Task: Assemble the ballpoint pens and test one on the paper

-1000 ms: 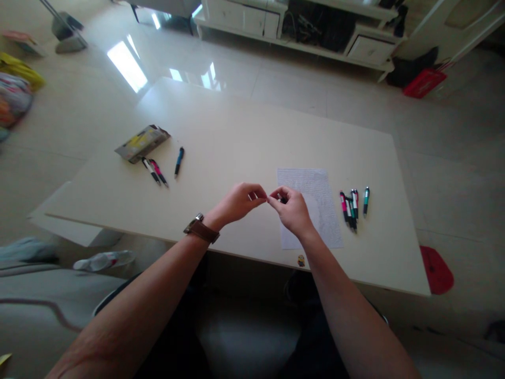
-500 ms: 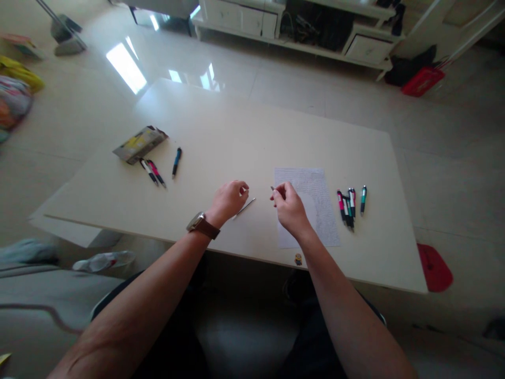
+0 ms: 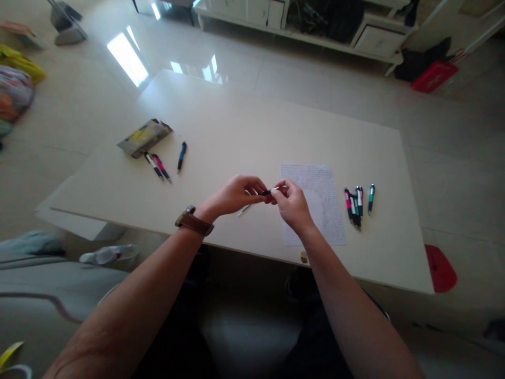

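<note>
My left hand [image 3: 238,194] and my right hand [image 3: 291,203] meet above the near middle of the pale table [image 3: 244,131]. Both pinch a small dark pen part [image 3: 266,192] between their fingertips. A thin light refill [image 3: 244,209] lies on the table just below my left hand. My left wrist wears a brown watch [image 3: 193,221]. A written sheet of paper [image 3: 315,202] lies right of my right hand, partly under it.
Several pens [image 3: 357,200] lie in a bunch right of the paper. At the far left lie a yellow-grey pen box [image 3: 144,137], two pens [image 3: 158,166] and a blue pen [image 3: 181,156]. A small sticker [image 3: 303,257] sits at the table's near edge.
My hands came apart, my left hand laid a thin refill on the table, then the hands came together again on the dark pen part.
</note>
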`<state>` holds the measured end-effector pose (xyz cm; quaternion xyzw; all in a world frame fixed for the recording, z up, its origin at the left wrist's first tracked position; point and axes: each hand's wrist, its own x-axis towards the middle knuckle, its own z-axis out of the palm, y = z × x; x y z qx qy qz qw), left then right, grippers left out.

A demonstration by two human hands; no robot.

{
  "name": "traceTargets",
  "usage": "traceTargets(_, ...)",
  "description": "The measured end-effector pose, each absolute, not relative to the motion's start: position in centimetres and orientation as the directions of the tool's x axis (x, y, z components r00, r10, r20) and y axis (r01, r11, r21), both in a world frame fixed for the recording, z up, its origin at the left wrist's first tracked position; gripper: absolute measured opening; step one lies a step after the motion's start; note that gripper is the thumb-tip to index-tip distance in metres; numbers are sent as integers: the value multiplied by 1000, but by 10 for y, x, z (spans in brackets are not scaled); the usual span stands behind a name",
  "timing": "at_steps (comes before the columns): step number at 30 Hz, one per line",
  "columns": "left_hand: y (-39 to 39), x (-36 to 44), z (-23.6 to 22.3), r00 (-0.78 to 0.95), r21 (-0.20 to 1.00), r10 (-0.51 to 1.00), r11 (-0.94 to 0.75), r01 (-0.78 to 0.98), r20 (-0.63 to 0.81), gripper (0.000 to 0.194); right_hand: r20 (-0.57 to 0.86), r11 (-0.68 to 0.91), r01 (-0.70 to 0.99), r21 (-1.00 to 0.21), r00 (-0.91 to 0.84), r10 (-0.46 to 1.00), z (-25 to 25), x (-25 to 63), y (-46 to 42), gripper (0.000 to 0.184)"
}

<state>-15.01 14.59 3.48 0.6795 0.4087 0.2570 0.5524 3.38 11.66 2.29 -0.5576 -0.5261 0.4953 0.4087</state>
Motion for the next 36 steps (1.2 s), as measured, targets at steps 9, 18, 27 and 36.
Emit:
traceTargets(9,151,-151,30,405,900,914,-199,388,27,16,-132,-95,421,-902,-60,989,23,39,118,54)
traceTargets(18,147,-146,34,468,843,881,-202,499,-66,26,-28,19,516,-856,-83,996,30,42,115,41)
traceTargets(27,146,-146,38,466,836,881,-195,513,-80,32,-16,12,375,-927,-70,997,28,44,117,27)
traceTargets(36,144,-146,38,490,804,862,-196,561,-132,33,21,48,361,-931,-78,997,28,42,117,13)
